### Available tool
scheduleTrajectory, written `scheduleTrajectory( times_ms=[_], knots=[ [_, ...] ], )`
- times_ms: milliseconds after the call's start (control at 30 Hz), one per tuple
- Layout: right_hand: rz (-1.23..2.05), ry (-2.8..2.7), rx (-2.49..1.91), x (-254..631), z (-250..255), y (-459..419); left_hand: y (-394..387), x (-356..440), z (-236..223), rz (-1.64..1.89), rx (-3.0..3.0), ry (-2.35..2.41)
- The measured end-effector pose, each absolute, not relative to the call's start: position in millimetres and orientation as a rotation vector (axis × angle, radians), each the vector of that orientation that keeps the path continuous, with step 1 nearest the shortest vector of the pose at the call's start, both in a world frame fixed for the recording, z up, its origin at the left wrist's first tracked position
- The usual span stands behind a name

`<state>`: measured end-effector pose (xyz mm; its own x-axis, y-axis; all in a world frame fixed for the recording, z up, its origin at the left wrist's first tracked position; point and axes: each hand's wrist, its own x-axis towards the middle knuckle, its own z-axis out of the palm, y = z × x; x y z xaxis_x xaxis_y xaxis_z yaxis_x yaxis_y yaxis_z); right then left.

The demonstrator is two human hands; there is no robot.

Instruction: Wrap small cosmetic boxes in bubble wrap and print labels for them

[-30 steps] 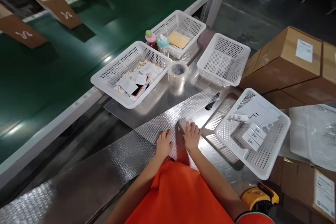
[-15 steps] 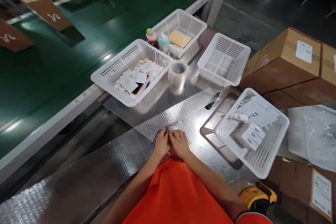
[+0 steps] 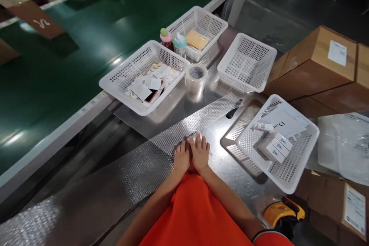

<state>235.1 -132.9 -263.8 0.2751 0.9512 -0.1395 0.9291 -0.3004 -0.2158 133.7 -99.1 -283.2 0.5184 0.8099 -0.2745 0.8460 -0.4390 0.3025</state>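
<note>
A long strip of bubble wrap (image 3: 150, 157) lies diagonally across the metal table, its end reaching close to my body. Both hands are side by side on its near edge. My left hand (image 3: 181, 159) rests on the wrap with its fingers laid forward, slightly bent. My right hand (image 3: 200, 153) lies beside it, palm down, fingers stretched and spread. A clear, shiny bit of wrap shows around the right fingertips; whatever is under the palms is hidden. Beyond the strip stands a stack of clear tape rolls (image 3: 196, 78). A black cutter (image 3: 234, 110) lies by the strip's far end.
A white basket (image 3: 123, 103) holds papers and cards. Behind it are two bottles (image 3: 180, 44) and a basket (image 3: 213, 42) with a yellow packet. At right, another basket (image 3: 302, 161) holds small white boxes and a Dior envelope. Cartons (image 3: 311, 69) stand right; a green conveyor (image 3: 95, 46) runs left.
My right hand's fingers have gone from curled to spread, and both hands have shifted slightly right. On the conveyor, the cartons have moved left.
</note>
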Motion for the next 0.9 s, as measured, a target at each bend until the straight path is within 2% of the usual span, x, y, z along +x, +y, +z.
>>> scheduleTrajectory(
  times_ms=[267,633,900],
  knots=[
    [0.449,-1.798,-2.413,232.7,-272.0,-133.0,-97.9,131.4,-289.3,-0.077,2.439,1.334],
    [0.679,-1.732,-2.323,239.9,-258.9,-134.8,-109.0,118.1,-283.8,-0.133,2.579,1.264],
    [0.565,-1.549,-2.243,270.9,-251.0,-179.1,-98.9,96.5,-302.4,-0.136,2.601,1.092]
  ],
)
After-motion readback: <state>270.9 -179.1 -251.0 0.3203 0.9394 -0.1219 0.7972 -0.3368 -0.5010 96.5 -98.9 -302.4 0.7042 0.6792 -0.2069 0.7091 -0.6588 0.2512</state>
